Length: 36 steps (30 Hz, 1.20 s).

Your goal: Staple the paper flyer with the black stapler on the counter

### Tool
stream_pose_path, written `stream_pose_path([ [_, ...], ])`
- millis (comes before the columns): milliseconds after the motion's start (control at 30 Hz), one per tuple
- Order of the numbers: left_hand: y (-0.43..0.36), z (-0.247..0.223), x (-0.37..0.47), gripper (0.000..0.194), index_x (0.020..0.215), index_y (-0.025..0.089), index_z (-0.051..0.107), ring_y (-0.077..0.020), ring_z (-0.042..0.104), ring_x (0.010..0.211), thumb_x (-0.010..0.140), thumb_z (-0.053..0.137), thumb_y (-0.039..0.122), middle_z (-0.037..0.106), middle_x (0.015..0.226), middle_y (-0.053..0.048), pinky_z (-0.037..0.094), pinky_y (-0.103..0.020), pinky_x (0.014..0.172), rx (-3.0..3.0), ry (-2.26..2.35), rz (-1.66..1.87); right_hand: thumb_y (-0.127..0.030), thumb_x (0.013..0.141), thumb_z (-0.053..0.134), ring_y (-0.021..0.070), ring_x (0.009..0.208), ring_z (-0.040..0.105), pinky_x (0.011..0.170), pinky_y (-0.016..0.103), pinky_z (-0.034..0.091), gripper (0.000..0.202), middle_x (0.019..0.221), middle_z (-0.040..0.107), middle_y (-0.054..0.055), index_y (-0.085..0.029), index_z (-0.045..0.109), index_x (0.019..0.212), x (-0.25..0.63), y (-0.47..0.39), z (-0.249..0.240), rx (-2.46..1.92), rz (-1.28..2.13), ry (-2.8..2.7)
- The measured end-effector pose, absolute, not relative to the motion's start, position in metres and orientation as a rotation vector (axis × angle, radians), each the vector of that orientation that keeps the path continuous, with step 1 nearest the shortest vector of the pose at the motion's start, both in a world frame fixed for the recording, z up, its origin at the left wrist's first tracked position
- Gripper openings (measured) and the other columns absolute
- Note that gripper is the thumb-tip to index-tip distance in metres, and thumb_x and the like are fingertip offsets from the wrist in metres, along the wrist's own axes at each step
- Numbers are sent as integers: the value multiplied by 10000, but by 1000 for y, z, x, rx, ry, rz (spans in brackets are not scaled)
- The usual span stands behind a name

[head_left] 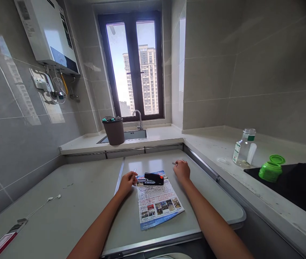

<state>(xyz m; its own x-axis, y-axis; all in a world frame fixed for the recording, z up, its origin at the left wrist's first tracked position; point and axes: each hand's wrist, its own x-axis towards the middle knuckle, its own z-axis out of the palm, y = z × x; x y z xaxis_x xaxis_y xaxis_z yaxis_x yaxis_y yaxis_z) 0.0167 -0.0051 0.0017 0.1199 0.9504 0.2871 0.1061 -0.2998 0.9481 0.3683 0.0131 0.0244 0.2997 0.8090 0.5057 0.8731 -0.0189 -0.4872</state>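
Observation:
A black stapler [156,178] with a red-orange spot lies on the top part of a printed leaflet [160,201]. Its silvery metal part points left, toward my left hand [127,182]. That hand's fingers are closed together by the stapler's left end, and a small pale strip [135,171] sticks up from them. My right hand [182,169] is closed at the right of the leaflet, beyond its edge. Between its fingertips it pinches a thin grey strip [174,163]. Whether my left fingertips touch the stapler is hard to see.
The folding table [88,201] has a metal seam and front edge. Earphones [51,198] with a cord lie at left near a red-and-white box [3,244]. A brown bin [114,131] stands by the sink. On the right counter are a glass bottle [243,151] and a green container [270,171].

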Motion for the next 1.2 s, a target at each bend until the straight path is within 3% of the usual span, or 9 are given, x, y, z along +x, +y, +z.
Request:
stream_pose_path([
  [100,-4,-1,12,140,838,198,767,-184,577,589,847,747,336,659,635,-21,474,-303,674,1798,1252,1285,-89,898,575,286,1033,692,806,327,494,263,1057,772,171,-164,821,953,384,21,16,-1917,-73,-1461],
  [167,-4,-2,10,84,868,205,781,-221,636,726,852,705,238,711,753,-48,509,-340,801,1956,1348,1270,-90,896,581,270,1023,704,800,304,491,259,1042,778,168,-164,824,942,388,27,9,-1940,-54,-1468],
  [300,0,-7,6,297,1115,202,779,-283,645,1187,893,595,131,737,1225,-103,482,-438,1090,2266,1521,1113,-81,875,608,263,1051,712,819,278,495,255,1048,794,154,-164,838,946,387,37,-6,-1921,20,-1547],
  [433,5,-16,4,402,1337,202,712,-276,555,1408,968,559,162,628,1502,-111,423,-458,1209,2418,1568,873,-56,843,623,294,1103,706,872,301,508,310,1112,796,159,-147,843,1042,384,43,-14,-1868,55,-1607],
  [600,8,-20,3,401,1351,184,716,-280,592,1378,1001,521,159,668,1456,-127,431,-448,1205,2517,1547,687,-97,888,606,247,1056,709,920,281,501,274,1082,786,133,-162,833,1027,373,46,-12,-1731,57,-1671],
  [767,8,-18,0,363,1264,174,738,-274,644,1268,982,516,123,708,1344,-136,489,-433,1136,2548,1556,687,-143,913,596,224,930,684,885,319,507,217,957,753,84,-184,806,951,354,46,-10,-1309,134,-1767],
  [1000,19,-31,-4,504,1511,174,574,-279,430,1540,1021,458,168,436,1675,-139,351,-492,1273,2542,1585,632,-240,949,647,243,977,640,903,380,505,191,1008,701,84,-212,789,1074,333,38,-12,-1036,274,-1902],
  [1200,21,-35,-3,517,1557,206,542,-279,378,1576,1062,400,251,417,1688,-113,291,-517,1299,2492,1651,522,-257,992,611,210,871,627,858,368,507,227,1011,672,75,-220,779,1140,328,37,-14,-987,374,-2005],
])
